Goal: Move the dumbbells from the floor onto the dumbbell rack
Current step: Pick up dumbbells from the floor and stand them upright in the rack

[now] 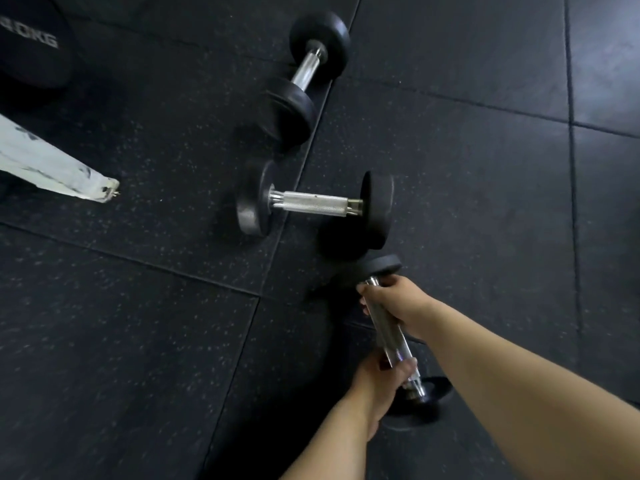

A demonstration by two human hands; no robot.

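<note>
Both hands on the nearest dumbbell, ready to lift.

Left hand [377, 382] and right hand [394, 303] grip closed around the chrome handle of the black round-headed dumbbell [389, 336] on the rubber floor [138, 323]; next, probably a steady lift toward the unseen rack.

Both hands [398, 303] [381, 379] closed, arms extended

The floor [138, 341] is black rubber tiling flecked with pale specks, its seams running diagonally. A scuffed white bar [52, 168] juts in at left, below a dark rounded weight [31, 46] with partial lettering.
</note>
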